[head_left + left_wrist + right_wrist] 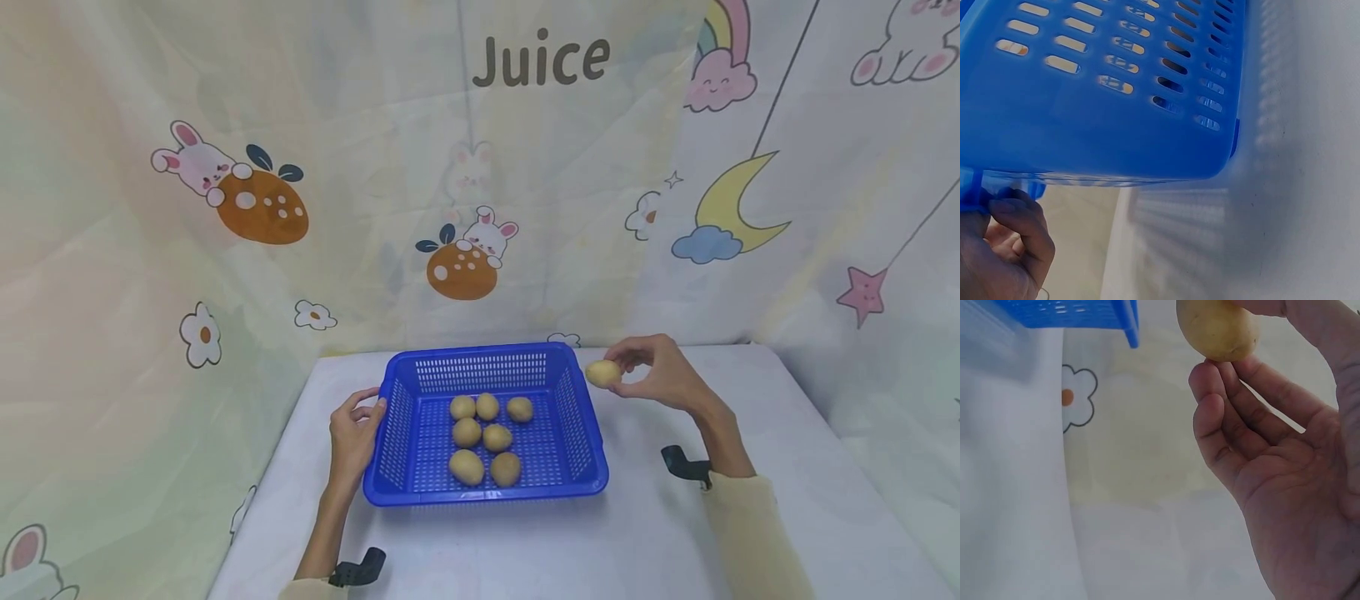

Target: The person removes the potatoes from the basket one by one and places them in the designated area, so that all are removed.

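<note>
A blue plastic basket with slotted walls stands on the table, several potatoes lying apart or touching on its floor. At its left side my left hand grips the rim. The left wrist view shows the curled fingers of that hand at the rim of the basket. Just outside the right rim, above the table, my right hand pinches one potato between thumb and fingertips. In the right wrist view this potato sits at the top, partly cut off by the frame.
The table has a white cover. Behind it and at both sides hangs a printed curtain with rabbits, flowers and the word Juice. A black wrist strap mount is on the left forearm, another mount on the right.
</note>
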A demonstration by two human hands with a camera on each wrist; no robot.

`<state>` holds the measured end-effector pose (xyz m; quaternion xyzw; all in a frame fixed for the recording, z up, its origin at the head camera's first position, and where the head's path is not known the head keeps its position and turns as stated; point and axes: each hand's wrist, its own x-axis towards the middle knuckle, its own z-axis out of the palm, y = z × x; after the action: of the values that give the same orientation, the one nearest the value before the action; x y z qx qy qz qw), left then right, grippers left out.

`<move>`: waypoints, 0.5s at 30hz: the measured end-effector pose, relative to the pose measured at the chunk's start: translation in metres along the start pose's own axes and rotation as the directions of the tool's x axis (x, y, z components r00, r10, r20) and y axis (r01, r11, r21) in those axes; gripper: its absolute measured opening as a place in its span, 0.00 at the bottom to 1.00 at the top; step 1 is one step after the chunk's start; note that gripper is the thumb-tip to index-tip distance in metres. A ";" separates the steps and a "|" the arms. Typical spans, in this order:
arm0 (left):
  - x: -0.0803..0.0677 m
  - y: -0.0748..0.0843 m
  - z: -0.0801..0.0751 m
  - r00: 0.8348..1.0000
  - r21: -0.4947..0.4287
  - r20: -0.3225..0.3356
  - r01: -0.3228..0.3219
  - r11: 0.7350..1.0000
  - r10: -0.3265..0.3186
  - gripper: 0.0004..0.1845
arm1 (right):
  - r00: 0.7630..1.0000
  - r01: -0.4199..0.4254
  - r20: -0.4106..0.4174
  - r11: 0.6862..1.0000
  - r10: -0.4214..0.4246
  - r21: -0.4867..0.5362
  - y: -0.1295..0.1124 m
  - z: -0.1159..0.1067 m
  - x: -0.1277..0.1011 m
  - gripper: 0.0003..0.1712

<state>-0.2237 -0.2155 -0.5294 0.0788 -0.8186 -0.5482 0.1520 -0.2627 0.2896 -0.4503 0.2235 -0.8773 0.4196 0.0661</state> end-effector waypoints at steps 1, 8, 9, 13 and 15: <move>0.000 0.000 0.000 1.000 -0.001 0.001 -0.003 1.000 0.003 0.18 | 1.000 -0.008 -0.001 1.000 0.008 0.004 0.002 0.000 -0.001 0.22; -0.001 0.002 0.000 1.000 -0.016 0.005 0.005 1.000 -0.005 0.18 | 0.998 -0.057 -0.011 0.998 0.058 0.028 0.015 0.001 -0.005 0.23; -0.001 0.002 -0.001 1.000 -0.015 0.008 0.006 1.000 -0.006 0.18 | 0.998 -0.062 -0.013 0.998 0.063 0.030 0.017 0.002 -0.005 0.23; 0.000 0.003 -0.001 1.000 -0.019 0.012 0.010 1.000 -0.010 0.18 | 0.997 -0.068 -0.019 0.997 0.068 0.033 0.024 0.003 -0.006 0.23; 0.000 0.003 -0.001 1.000 -0.023 0.013 0.012 1.000 -0.011 0.18 | 0.998 -0.064 -0.018 0.997 0.065 0.034 0.028 0.004 -0.007 0.22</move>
<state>-0.2235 -0.2151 -0.5268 0.0782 -0.8127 -0.5590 0.1445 -0.2691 0.3045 -0.4744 0.1921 -0.8762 0.4384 0.0572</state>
